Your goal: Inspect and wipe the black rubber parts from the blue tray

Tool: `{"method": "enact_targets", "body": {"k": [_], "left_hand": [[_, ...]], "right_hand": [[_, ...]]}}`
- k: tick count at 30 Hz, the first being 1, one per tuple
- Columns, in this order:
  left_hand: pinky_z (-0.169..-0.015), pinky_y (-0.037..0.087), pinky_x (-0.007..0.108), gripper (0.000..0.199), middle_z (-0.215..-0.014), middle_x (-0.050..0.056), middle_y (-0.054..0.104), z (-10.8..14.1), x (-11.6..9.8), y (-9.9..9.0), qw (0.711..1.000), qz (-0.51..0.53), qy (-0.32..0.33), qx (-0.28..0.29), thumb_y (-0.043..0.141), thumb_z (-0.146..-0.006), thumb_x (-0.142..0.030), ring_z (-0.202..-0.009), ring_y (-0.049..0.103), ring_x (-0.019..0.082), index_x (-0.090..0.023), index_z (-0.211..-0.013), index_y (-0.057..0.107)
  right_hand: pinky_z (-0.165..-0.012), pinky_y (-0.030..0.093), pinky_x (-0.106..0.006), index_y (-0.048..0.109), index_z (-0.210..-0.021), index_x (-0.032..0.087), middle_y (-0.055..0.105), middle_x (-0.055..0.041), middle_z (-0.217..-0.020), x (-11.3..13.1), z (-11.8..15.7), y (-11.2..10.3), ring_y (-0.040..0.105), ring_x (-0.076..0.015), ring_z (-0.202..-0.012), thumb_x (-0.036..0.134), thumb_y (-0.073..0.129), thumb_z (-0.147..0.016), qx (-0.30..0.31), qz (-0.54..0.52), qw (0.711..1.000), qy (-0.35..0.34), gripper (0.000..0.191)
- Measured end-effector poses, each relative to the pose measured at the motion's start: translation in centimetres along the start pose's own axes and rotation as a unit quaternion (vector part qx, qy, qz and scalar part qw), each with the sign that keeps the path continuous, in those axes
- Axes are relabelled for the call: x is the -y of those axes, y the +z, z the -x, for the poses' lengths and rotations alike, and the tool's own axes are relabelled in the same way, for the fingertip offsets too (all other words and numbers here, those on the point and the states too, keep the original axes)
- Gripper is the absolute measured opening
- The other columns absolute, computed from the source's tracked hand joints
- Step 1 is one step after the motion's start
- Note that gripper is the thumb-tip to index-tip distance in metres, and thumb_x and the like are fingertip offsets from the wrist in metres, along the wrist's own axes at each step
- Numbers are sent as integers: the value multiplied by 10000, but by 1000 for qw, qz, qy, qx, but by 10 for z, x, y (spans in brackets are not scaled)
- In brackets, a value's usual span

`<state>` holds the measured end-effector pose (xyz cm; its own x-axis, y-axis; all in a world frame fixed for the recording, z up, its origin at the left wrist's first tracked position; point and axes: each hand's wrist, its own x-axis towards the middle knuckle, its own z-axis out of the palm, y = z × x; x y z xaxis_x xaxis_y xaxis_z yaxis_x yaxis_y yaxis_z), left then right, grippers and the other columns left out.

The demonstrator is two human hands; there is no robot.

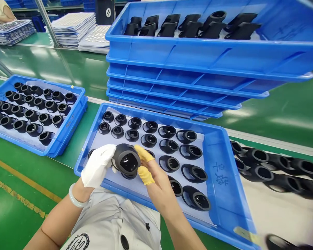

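Note:
Between my two hands is a black ring-shaped housing [126, 160] with a glossy dark opening turned up toward me. My left hand [99, 166], in a white glove, grips its left side. On the other side my right hand [152, 175], with yellow covers on its thumb and a finger, pinches it. The part is held above a blue tray [216, 166] lined with white paper. Rows of similar black housings [168, 146] stand in that tray, some hidden behind my hands.
At left, another blue tray [65, 130] holds more black parts. Behind rises a stack of blue trays [172, 83]. More black parts [273, 170] lie on a pale surface at right. Paper stacks [73, 26] stand at the back, and another person's arm [7, 15] shows top left.

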<state>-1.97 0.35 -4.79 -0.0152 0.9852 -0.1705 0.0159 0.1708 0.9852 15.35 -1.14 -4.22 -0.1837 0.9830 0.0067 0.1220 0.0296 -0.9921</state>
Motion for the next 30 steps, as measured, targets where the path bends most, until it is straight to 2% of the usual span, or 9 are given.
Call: {"method": "enact_targets", "body": {"k": [3, 7, 10, 12, 16, 19, 23, 26, 30], "left_hand": [[-836, 528, 331, 341, -1013, 87, 695, 2, -6, -5, 999, -41, 35, 7, 516, -866, -443, -943, 634, 227, -171, -972, 692], [-998, 451, 334, 367, -1188, 63, 656, 5, -16, -6, 995, -54, 50, 63, 469, -901, -417, -1112, 586, 226, -194, -1108, 676], [-980, 461, 334, 338, -1174, 58, 663, 5, -17, -1, 994, 33, 30, 98, 527, -876, -392, -1103, 593, 233, -196, -1111, 671], [-831, 524, 324, 289, -981, 64, 712, 5, -16, 3, 988, 101, -19, 117, 552, -859, -408, -904, 651, 219, -190, -979, 700], [-416, 407, 250, 451, -461, 7, 531, 6, -10, 12, 946, 225, -183, 143, 483, -866, -532, -393, 457, 107, -167, -638, 616], [-328, 296, 180, 396, -480, -15, 536, 5, -10, 16, 897, 320, -296, 73, 549, -840, -510, -347, 409, 59, -144, -704, 614], [-407, 392, 139, 229, -636, 2, 628, 3, -17, 18, 859, 388, -334, -18, 561, -870, -342, -471, 540, 52, -130, -821, 629], [-385, 365, 185, 320, -540, 13, 593, 4, -20, 18, 912, 316, -261, 30, 538, -870, -406, -403, 493, 75, -119, -761, 630], [-448, 392, 248, 475, -421, 17, 510, 10, -21, 18, 966, 195, -135, 100, 501, -842, -546, -394, 460, 109, -126, -647, 607]], "right_hand": [[-797, 515, -352, 564, -1195, 213, 635, -88, -993, -1, 0, -2, 608, -213, -892, 574, 631, -791, 55, -106, 990, 70, 546], [-684, 511, -293, 617, -899, 217, 623, -27, -807, 3, 2, 1, 580, -163, -718, 513, 800, -632, -8, -145, 989, 37, 439], [-582, 490, -263, 586, -753, 199, 597, 1, -695, 11, 2, 5, 565, -141, -612, 471, 827, -609, -14, -192, 980, 58, 390], [-530, 486, -265, 576, -721, 186, 601, 0, -611, 17, 2, 7, 567, -138, -525, 485, 780, -674, 14, -252, 962, 105, 365], [-457, 497, -237, 632, -713, 150, 634, -40, -533, 18, -2, 9, 589, -143, -457, 553, 670, -768, 56, -406, 890, 202, 409], [-409, 480, -165, 676, -740, 154, 682, -24, -630, 11, -7, 10, 605, -108, -469, 497, 789, -656, 40, -513, 807, 290, 371], [-391, 439, -105, 672, -779, 164, 679, 22, -687, -1, -9, 12, 543, -42, -443, 401, 846, -605, 22, -593, 726, 348, 343], [-391, 401, -116, 628, -773, 168, 636, 30, -686, -5, -9, 15, 468, -29, -434, 383, 786, -698, 46, -599, 735, 314, 277], [-382, 342, -195, 552, -733, 180, 570, 5, -674, -8, -10, 17, 379, -71, -431, 414, 586, -826, 75, -536, 800, 260, 254]]}}
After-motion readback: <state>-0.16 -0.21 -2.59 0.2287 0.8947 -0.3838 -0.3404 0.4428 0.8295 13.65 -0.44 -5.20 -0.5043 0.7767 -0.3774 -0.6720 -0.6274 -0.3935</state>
